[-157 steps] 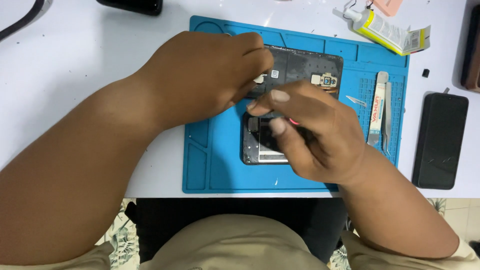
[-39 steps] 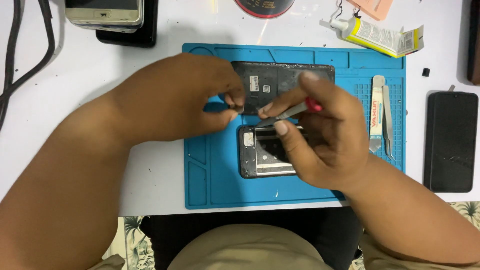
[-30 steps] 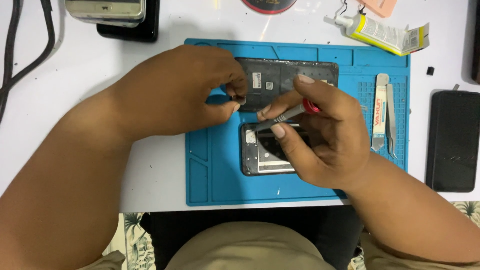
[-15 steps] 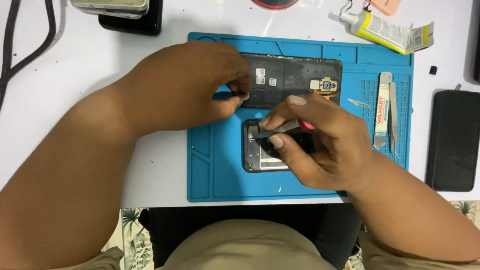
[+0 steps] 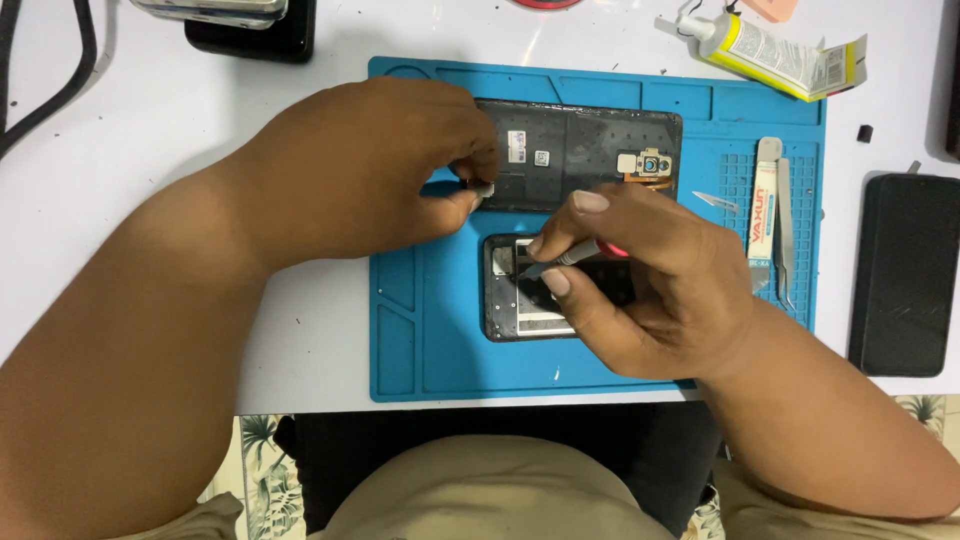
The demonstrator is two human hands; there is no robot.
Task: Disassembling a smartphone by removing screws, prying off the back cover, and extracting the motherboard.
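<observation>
While I look down through the head camera, I see a blue work mat (image 5: 420,340) on a white table (image 5: 150,130), with an opened phone body (image 5: 515,290) low on the mat and a dark back cover (image 5: 590,160) lying just beyond it, toward twelve o'clock. At one o'clock from the phone body a small camera module (image 5: 652,163) sits on the cover. At three o'clock on the mat lie a pair of tweezers (image 5: 783,235) beside a white pry tool (image 5: 764,215), and a small blade (image 5: 717,200) rests near them. Off the mat, at three o'clock, a black phone (image 5: 905,275) lies face down on the table; at one o'clock a yellow glue tube (image 5: 770,55) rests on its side; at eleven o'clock a dark block (image 5: 250,35) carries another device.

My right hand (image 5: 650,295) covers most of the phone body's right half, so I cannot see what lies under it. It is curled, thumb and forefinger pinched closed round a slim screwdriver (image 5: 565,260) whose tip points at nine o'clock onto the phone body's upper left corner. My left hand (image 5: 370,170) arches over the mat's upper left, its forearm crossing the table from seven o'clock; its fingertips pinch narrowly on a small grey part (image 5: 482,188) at the cover's left edge.
</observation>
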